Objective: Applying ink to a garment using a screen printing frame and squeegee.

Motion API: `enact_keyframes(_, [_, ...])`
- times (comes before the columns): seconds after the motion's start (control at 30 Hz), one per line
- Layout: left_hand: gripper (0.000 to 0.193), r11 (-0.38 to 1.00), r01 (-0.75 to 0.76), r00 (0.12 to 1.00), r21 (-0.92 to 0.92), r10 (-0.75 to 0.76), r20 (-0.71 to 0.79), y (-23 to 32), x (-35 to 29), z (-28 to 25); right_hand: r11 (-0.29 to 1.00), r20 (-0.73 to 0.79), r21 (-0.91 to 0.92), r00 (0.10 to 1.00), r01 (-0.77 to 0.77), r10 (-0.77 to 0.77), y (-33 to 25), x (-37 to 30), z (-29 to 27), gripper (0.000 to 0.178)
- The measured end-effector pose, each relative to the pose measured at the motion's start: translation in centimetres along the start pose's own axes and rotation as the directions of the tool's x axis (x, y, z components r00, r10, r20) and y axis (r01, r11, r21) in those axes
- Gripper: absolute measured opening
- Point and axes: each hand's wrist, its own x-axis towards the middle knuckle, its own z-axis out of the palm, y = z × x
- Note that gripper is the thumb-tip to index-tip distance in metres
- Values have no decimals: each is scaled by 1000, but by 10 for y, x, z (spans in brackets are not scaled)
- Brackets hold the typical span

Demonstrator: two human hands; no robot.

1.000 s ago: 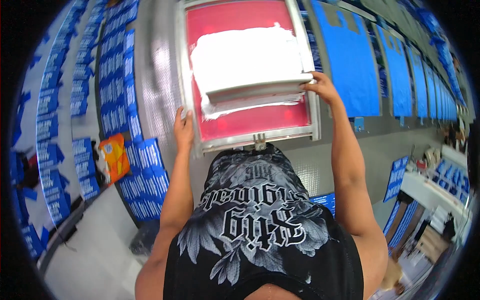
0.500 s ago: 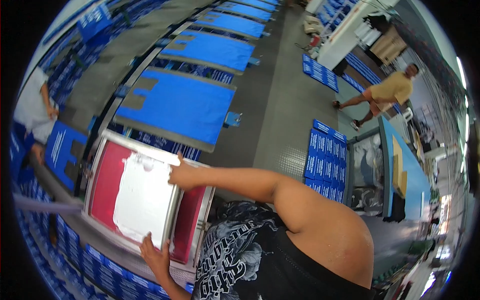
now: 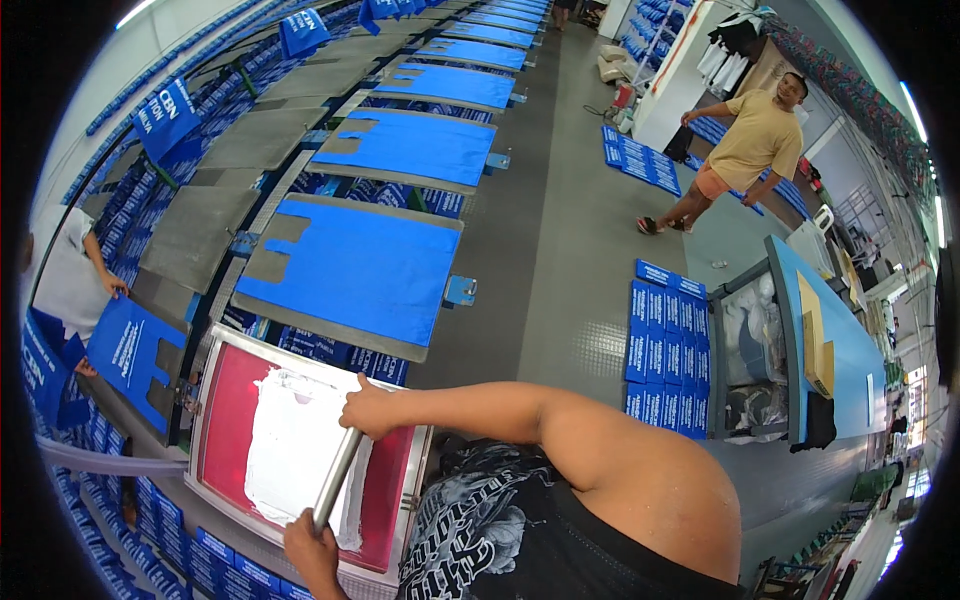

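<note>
A screen-printing frame (image 3: 215, 400) with a pale border and red mesh lies in front of me, a broad patch of white ink (image 3: 290, 435) across its middle. Over the ink, close to my body, a squeegee (image 3: 340, 475) with a metal bar is tilted. My right hand (image 3: 370, 410) is closed round its far end. Round the near end my left hand (image 3: 312, 545) is closed too, its fingers partly hidden. The squeegee's lower edge and whatever is under the frame cannot be seen.
Blue bag pieces (image 3: 365, 255) lie on a row of grey boards running away from me. Across the table, a co-worker's hands are at a printed blue bag (image 3: 130, 350). Stacks of blue bags (image 3: 665, 340) and a blue-topped table (image 3: 825, 330) stand right; a person (image 3: 750, 150) walks there.
My left hand, whose fingers were spread, has closed on the squeegee. The squeegee leans more. My view has shifted, and the person on the right has turned and raised an arm outward.
</note>
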Motion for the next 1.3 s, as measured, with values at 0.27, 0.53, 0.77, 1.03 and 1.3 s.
enact_keyframes(0.27, [40,991,-95,990,91,104,-90,16,12,-56,997,-102,-80,994,22,-30,-45,-2,-37,19])
enact_keyframes(0.53, [38,971,-231,957,63,238,-164,-10,-3,-77,997,-130,-34,989,64,-68,-125,-3,-33,17])
enact_keyframes(0.77, [61,986,-2,874,-170,-81,-480,-66,-54,-108,717,-266,692,894,-83,361,-144,-4,6,34])
enact_keyframes(1.03, [44,715,429,866,-552,-500,24,-137,-196,48,-286,58,943,761,172,646,-151,-56,76,30])
enact_keyframes(1.3, [50,524,780,621,-343,-580,526,-129,-348,162,-543,239,822,763,170,601,-141,-65,145,44])
